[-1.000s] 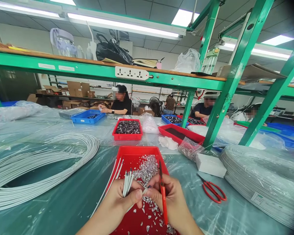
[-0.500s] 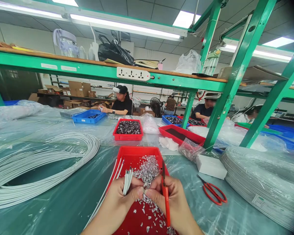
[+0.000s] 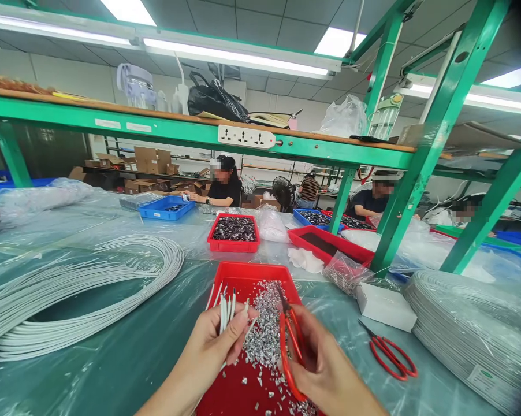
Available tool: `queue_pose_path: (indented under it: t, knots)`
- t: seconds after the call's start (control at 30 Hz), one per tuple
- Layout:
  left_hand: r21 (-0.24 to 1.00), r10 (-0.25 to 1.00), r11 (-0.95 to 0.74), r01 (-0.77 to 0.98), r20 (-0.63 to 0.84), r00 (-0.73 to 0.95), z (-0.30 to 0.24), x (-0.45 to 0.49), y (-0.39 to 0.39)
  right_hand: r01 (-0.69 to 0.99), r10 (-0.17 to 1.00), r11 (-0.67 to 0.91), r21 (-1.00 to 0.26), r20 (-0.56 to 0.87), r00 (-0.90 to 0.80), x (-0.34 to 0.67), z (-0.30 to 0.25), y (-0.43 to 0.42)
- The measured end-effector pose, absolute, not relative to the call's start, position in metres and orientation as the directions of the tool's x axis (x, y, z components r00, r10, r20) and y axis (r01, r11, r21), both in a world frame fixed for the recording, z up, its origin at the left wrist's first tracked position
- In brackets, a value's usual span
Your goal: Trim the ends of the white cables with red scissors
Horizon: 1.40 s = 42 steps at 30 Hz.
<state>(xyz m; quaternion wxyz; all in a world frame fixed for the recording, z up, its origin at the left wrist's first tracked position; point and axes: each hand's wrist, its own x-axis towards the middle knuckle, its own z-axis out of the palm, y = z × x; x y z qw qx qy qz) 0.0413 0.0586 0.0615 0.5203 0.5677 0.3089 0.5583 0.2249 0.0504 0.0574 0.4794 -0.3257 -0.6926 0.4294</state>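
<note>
Green shelf point(image 3: 191, 130), lit tube light point(image 3: 243, 59), pale wall point(image 3: 78, 72) behind.

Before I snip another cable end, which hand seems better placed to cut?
Probably the right hand: it holds the red-handled scissors, blades pointing forward, while the left hand grips the white cables.

So the left hand point(image 3: 212, 341) pinches a bunch of white cables point(image 3: 227, 315) while the right hand point(image 3: 321, 358) grips red scissors point(image 3: 283, 335), handles spread, both over a red tray point(image 3: 228, 278) with a mess of silver scraps point(image 3: 264, 323). A second pair point(image 3: 375, 341) lies off right near a white box point(image 3: 386, 309), and a big coil point(image 3: 174, 260) sits over on the left.
</note>
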Motion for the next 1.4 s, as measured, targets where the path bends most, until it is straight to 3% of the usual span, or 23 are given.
queue_pose_path:
  t: [0.07, 0.2, 0.33, 0.47, 0.6, 0.77, 1.03, 1.23, 1.4]
  knots:
    - [0.94, 0.929, -0.302, -0.156, 0.327, 0.173, 0.062, 0.042, 0.058, 0.043, 0.878, 0.385, -0.922, 0.352, -0.325, 0.232, 0.058, 0.044]
    - [0.94, 0.923, -0.327, -0.1, 0.34, 0.182, 0.058, 0.045, 0.056, 0.306, 0.858, 0.417, -0.856, 0.259, -0.443, 0.244, 0.065, 0.039]
    - [0.922, 0.906, -0.383, -0.065, 0.388, 0.168, 0.055, 0.047, 0.055, 0.505, 0.878, 0.412, -0.758, 0.183, -0.442, 0.242, 0.076, 0.034]
    - [0.898, 0.879, -0.44, -0.013, 0.434, 0.198, 0.059, 0.047, 0.054, 0.52, 0.882, 0.433, -0.736, 0.225, -0.414, 0.245, 0.072, 0.03]
    - [0.892, 0.876, -0.452, -0.017, 0.447, 0.179, 0.056, 0.048, 0.055, 0.563, 0.881, 0.408, -0.718, 0.149, -0.449, 0.252, 0.066, 0.032]
    - [0.938, 0.92, -0.294, -0.184, 0.33, 0.213, 0.053, 0.048, 0.056, 0.539, 0.853, 0.479, -0.693, 0.22, -0.474, 0.25, 0.077, 0.033]
    - [0.909, 0.809, 0.03, -0.415, 0.222, 0.544, 0.062, 0.044, 0.055, 0.548, 0.839, 0.498, -0.672, 0.211, -0.502, 0.259, 0.072, 0.037]
    - [0.917, 0.818, 0.018, -0.399, 0.216, 0.533, 0.056, 0.045, 0.056, 0.366, 0.872, 0.437, -0.821, 0.287, -0.396, 0.241, 0.077, 0.042]
    - [0.957, 0.847, -0.077, -0.279, 0.211, 0.489, 0.056, 0.046, 0.051, -0.114, 0.899, 0.24, -0.964, 0.265, -0.348, 0.216, 0.083, 0.036]
